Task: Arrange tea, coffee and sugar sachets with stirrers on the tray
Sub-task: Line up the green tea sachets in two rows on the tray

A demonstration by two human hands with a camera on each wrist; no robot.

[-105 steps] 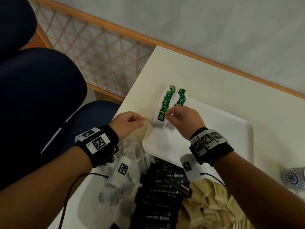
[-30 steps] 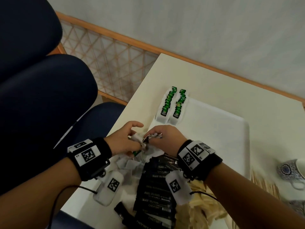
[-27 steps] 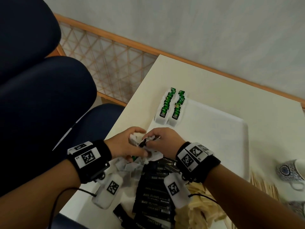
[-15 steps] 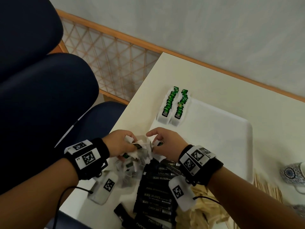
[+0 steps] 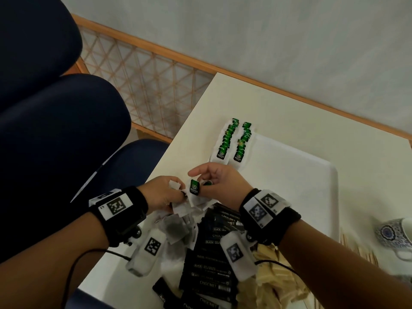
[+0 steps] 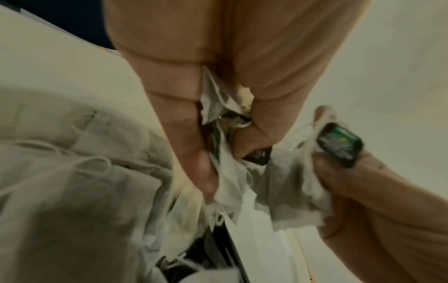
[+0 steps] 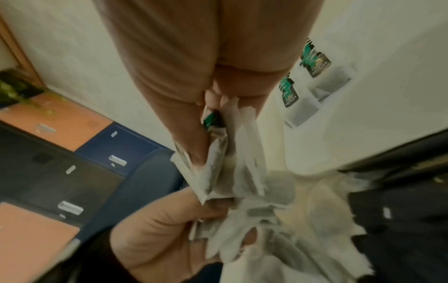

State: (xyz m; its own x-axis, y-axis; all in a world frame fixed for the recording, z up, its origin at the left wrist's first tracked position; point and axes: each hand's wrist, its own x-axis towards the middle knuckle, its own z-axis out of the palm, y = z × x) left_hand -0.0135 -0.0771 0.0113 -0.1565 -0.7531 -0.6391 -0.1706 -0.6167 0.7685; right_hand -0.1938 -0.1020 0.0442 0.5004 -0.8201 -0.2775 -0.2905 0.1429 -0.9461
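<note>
Two neat rows of green-tagged tea bags (image 5: pixel 231 143) lie on the far left corner of the white tray (image 5: pixel 296 175). Just in front of the tray, above a loose heap of tea bags (image 5: pixel 176 228), both hands meet. My left hand (image 5: pixel 165 192) grips a bunch of white tea bags (image 6: pixel 225 166). My right hand (image 5: pixel 214 181) pinches a tea bag with its green tag (image 5: pixel 194 186) upright between thumb and fingers; the tag (image 6: pixel 339 145) and bag (image 7: pixel 218 153) show in both wrist views. Black coffee sachets (image 5: pixel 211 246) and beige sugar sachets (image 5: pixel 274 275) lie nearer me.
A blue patterned cup (image 5: pixel 394 235) stands at the right edge, with wooden stirrers (image 5: pixel 356 248) beside it. Dark blue chairs (image 5: pixel 55 130) stand left of the table. A wooden lattice rail (image 5: pixel 145 70) and wall run behind.
My right hand left the rows on the tray and came back to the heap. Both hands gathered tea bags; the right now holds one with its green tag raised.
</note>
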